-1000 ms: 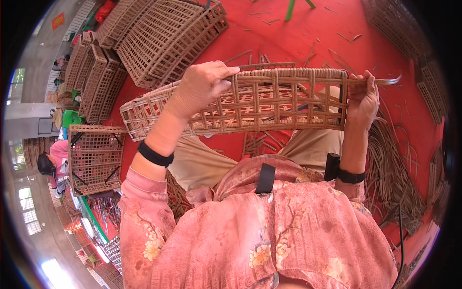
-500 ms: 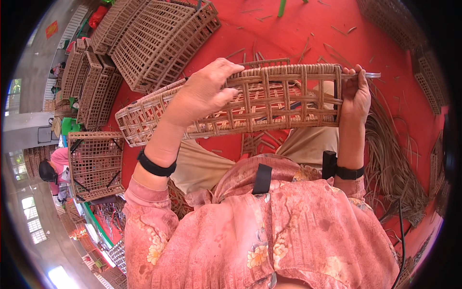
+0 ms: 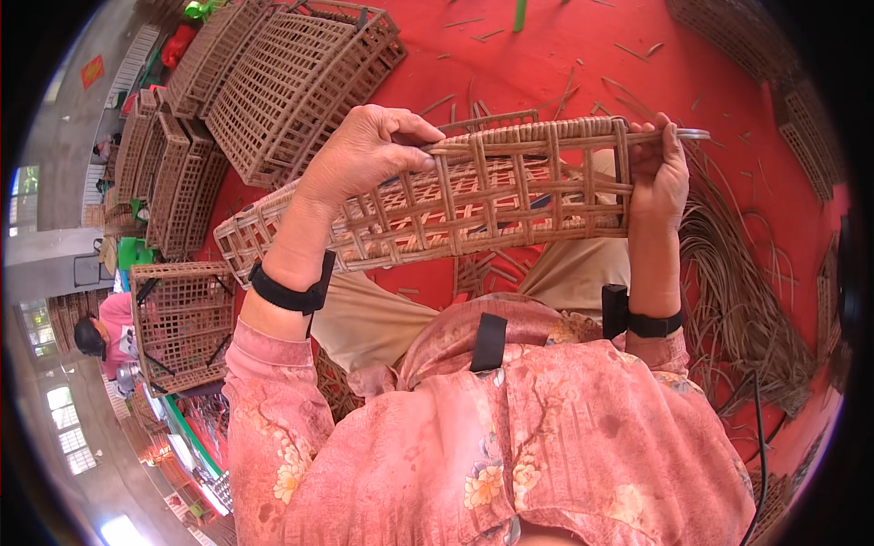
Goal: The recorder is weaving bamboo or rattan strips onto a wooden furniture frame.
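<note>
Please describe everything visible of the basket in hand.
The woven basket is brown and long, its strands rattan-like. Its near side is an open lattice under a wrapped rim, with a dark strip at the right corner. It slants, left end lower. The left hand touches its upper edge; the right hand, holding a metal rod, is at its right end.

The basket point(image 3: 482, 177) is woven from a cane-like material, natural or plastic, I cannot tell which. Up close it is rather smooth, with a soft shine along the top, while the whole weave makes a rough, ribbed surface. The tool point(image 3: 696, 135) has an end of smooth, shiny metal. The heap point(image 3: 733, 296) of loose strands looks matt and dry. The floor point(image 3: 583, 41) appears smooth and slightly glossy. The shirt point(image 3: 391, 428) is of soft printed cloth, the trousers point(image 3: 373, 314) of plain, matt cloth. The wristband point(image 3: 657, 326) looks like matt fabric.
</note>
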Motion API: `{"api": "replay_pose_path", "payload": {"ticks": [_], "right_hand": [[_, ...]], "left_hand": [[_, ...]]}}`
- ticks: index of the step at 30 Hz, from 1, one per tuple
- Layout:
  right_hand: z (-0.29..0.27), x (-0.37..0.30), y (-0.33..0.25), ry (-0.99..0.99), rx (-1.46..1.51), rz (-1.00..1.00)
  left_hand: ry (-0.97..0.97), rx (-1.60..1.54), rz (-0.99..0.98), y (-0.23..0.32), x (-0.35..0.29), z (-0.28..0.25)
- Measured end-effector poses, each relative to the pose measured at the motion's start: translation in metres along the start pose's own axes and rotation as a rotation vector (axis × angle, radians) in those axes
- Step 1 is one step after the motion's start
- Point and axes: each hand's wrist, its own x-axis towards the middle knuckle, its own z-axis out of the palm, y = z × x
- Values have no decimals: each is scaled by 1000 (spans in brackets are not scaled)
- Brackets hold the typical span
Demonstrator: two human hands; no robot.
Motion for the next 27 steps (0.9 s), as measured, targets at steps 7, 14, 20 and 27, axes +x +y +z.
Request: {"api": "replay_pose_path", "payload": {"ticks": [7,14,20,27], "right_hand": [[4,-5,-2,-38,13,-20],[1,-5,1,-100,30,-89],[3,-7,0,-97,14,-130],[6,-7,2,-81,19,-146]], "left_hand": [[53,493,319,10,1,26],[319,749,589,4,4,47],[303,468,436,4,5,47],[236,-71,130,-1,11,41]]}}
